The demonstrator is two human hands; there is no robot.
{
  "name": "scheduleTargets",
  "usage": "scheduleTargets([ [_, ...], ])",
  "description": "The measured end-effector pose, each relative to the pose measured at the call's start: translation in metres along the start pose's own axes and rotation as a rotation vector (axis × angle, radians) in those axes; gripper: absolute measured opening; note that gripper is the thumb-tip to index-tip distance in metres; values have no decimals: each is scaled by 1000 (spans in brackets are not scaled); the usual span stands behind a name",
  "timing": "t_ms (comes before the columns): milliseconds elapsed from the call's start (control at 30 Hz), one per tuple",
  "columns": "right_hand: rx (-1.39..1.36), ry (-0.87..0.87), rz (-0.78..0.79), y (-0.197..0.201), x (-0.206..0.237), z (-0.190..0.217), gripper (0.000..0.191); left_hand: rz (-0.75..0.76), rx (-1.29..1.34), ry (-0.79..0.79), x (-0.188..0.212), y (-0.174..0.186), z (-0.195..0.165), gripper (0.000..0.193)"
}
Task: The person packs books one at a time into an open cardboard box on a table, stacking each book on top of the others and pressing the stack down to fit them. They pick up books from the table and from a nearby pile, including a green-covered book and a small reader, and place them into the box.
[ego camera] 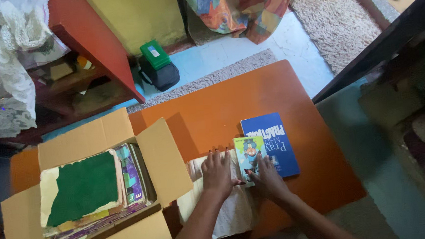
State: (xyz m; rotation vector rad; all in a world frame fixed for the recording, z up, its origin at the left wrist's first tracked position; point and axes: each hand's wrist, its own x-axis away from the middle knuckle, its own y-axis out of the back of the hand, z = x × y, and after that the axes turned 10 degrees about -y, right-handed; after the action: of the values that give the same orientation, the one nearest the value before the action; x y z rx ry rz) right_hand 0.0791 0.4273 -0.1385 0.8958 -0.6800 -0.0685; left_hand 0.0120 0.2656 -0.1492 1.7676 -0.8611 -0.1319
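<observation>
While your left hand (218, 174) lies flat with fingers spread on the pale, worn book (231, 203) at the near edge of the orange table (231, 103), your right hand (266, 179) rests beside it, fingers extended and fingertips touching the lower edge of the small green-covered booklet (249, 157). Neither hand closes around anything; both press from above. Judging from this, the step in hand is sorting or squaring books laid out on the table, with the booklet being drawn or aligned. The next move likely calls for a pinch on the booklet's edge, since a flat palm cannot lift it.

Just beyond the booklet, partly beneath it, lies the blue book (274, 142). Left of the pale book stands the open cardboard box (94, 138), holding a stack of books topped by a torn green cover (82, 188).

Past the table's far edge, a green-lidded dark case (159, 64) sits on the floor.

The pale book's cover is largely hidden by your hands and forearms. The lower books in the box show only their edges. The shelf contents far left are too dim to identify.
</observation>
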Motion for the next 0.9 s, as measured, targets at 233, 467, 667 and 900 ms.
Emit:
scheduleTargets([
  [233, -129, 19, -28, -7, -4, -9, 95, -8, 4, 24, -3, 18, 0, 111],
  [467, -398, -162, 79, 7, -7, -9, 70, -55, 68, 36, 0, 16, 2, 98],
  [667, -481, -65, -72, 9, -18, -9, 92, 30, 37, 41, -14, 15, 28, 91],
  [900, -307, -62, -212, 21, -44, -5, 87, 67, 62, 98, -25, 26, 44, 61],
])
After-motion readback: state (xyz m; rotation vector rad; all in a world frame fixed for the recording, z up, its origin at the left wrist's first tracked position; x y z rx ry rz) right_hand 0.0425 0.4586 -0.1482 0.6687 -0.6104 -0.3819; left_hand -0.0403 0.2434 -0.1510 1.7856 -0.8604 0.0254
